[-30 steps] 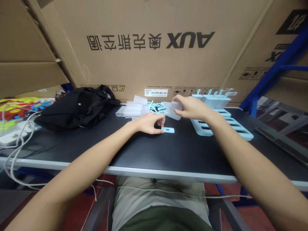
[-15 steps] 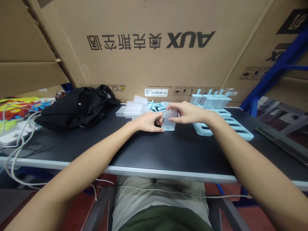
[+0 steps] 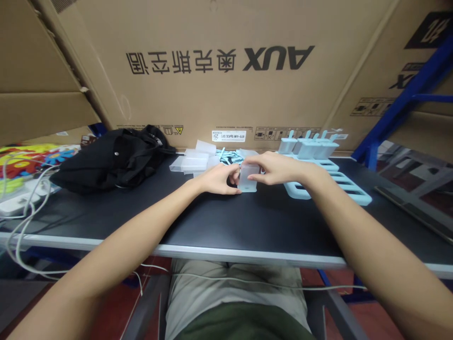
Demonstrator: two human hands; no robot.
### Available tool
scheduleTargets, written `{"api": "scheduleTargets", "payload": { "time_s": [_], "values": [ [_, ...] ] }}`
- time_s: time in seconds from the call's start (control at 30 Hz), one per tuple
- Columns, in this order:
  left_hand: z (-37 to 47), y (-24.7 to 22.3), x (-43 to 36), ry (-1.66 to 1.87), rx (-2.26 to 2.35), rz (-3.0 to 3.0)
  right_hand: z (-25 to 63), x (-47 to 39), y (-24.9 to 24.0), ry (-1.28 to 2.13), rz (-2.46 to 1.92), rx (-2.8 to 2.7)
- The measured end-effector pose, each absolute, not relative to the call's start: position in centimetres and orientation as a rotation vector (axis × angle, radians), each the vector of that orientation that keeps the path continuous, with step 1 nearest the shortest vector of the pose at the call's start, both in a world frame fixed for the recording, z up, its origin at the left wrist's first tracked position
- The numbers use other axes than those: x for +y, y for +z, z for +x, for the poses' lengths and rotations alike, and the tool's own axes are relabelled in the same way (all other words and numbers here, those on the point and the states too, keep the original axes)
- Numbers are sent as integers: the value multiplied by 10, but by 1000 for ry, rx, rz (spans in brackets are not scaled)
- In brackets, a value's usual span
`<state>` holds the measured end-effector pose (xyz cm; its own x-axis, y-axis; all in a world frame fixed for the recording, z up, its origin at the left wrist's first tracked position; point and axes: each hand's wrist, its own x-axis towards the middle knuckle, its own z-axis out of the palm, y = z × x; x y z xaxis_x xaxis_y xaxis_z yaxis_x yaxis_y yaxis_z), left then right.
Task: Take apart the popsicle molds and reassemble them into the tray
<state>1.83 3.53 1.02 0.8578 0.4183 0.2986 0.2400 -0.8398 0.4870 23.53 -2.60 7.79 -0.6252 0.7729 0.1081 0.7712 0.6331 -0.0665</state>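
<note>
A translucent mold cup (image 3: 248,178) stands upright on the black table, with a light-blue rim at its bottom. My right hand (image 3: 267,168) grips its upper part between thumb and fingers. At its lower left edge, my left hand (image 3: 223,179) pinches the light-blue rim. Behind my hands lies a pile of light-blue sticks (image 3: 230,156). Several loose translucent cups (image 3: 194,163) lie to the left of the pile. On the right, a light-blue slotted frame (image 3: 299,191) lies on the table, and several cups with light-blue handles (image 3: 307,148) stand at its back.
A black bag (image 3: 106,163) lies on the left of the table (image 3: 247,226), beside white cables and a power strip (image 3: 19,203). A large cardboard box (image 3: 212,99) stands behind the table. A blue metal post (image 3: 371,156) rises at the right.
My right hand's fingers have lowered slightly on the cup. The left hand keeps its hold, and the whole view has shifted a little.
</note>
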Motion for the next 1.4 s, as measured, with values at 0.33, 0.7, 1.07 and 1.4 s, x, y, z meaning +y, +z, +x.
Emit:
{"api": "scheduleTargets", "payload": {
  "time_s": [0.33, 0.7, 1.07, 1.4],
  "values": [
    [19, 8, 34, 579, 508, 2600, 231, -26, 77, 55, -1382, -2709],
    [15, 21, 43, 1246, 640, 2107, 245, -20, 83, 308, -1193, -2335],
    [12, 15, 61, 1489, 426, 1826, 215, 51, 49, -375, -1620, -2617],
    [13, 10, 50, 1303, 458, 1856, 204, 78, 31, -607, -1724, -2773]
  ]
}}
